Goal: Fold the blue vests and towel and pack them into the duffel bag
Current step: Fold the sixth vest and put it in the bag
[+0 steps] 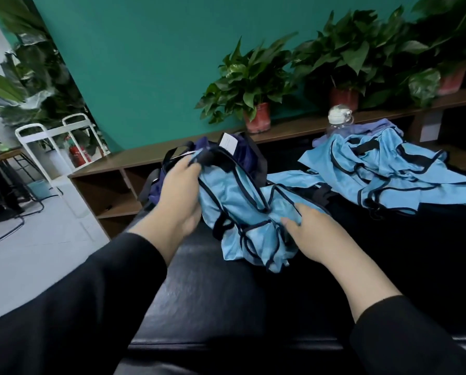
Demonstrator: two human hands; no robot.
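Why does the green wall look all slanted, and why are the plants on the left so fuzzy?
Head view: the wide lens bends and tilts straight lines, so the green wall leans; the left plants sit at the frame edge, smeared and soft; the hands and blue vest in the middle look sharper; the black bench shows soft glare.

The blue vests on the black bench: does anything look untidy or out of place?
Yes. The pile of vests at the right lies crumpled and unfolded, partly over a purple cloth. The vest that both hands grip is also bunched, not flat.
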